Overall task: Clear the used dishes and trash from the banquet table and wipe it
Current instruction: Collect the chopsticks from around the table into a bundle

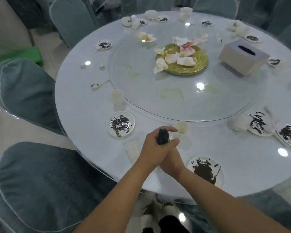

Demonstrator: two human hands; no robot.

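While your left hand [155, 145] grips a dark, crumpled, bumpy wad [163, 136], its long axis points twelve o'clock; your right hand [170, 158] cups beneath, grip unclear.
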